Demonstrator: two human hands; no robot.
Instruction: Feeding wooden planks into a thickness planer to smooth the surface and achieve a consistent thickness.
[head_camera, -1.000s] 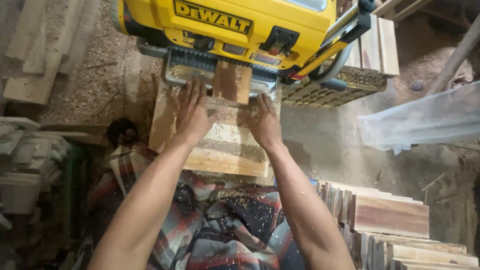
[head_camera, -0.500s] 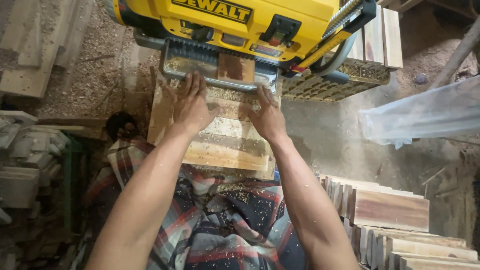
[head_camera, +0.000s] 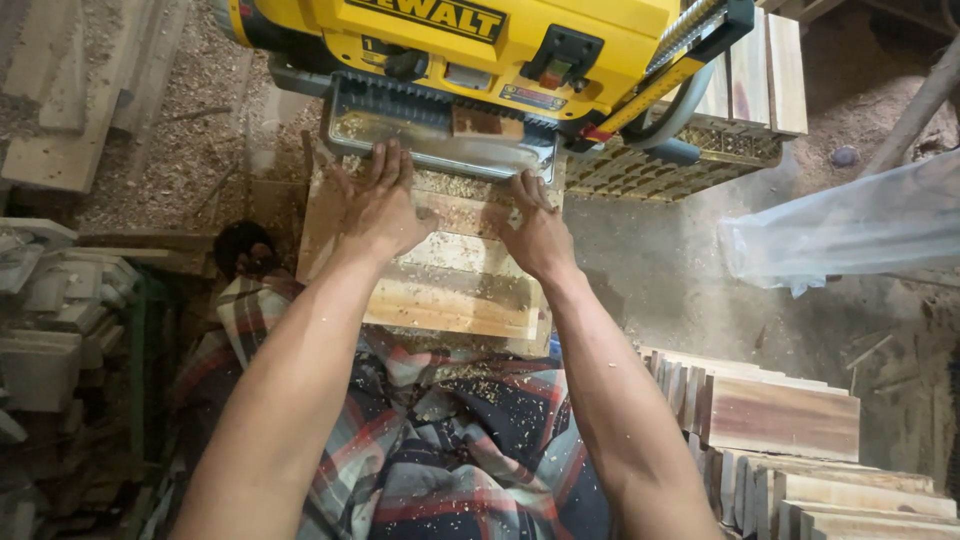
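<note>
A yellow thickness planer (head_camera: 470, 60) fills the top of the view. A small reddish wood piece (head_camera: 484, 123) lies on its steel infeed bed (head_camera: 440, 150), mostly inside the mouth. My left hand (head_camera: 378, 205) lies flat, fingers spread, at the bed's front edge on a stack of pale wood boards (head_camera: 450, 290). Beside it, my right hand (head_camera: 536, 228) has its fingertips at the bed's edge near the reddish piece. Neither hand grips anything. Sawdust covers the boards and my plaid cloth (head_camera: 440, 450).
Cut boards stand in a row at the lower right (head_camera: 790, 440). More timber lies at the upper left (head_camera: 70, 100) and upper right (head_camera: 760, 70). A clear plastic bag (head_camera: 850, 230) stretches at the right. Pale clutter (head_camera: 40, 320) sits at the left.
The reddish wood piece has travelled further into the planer and shows less. Both hands followed forward to the edge of the infeed bed.
</note>
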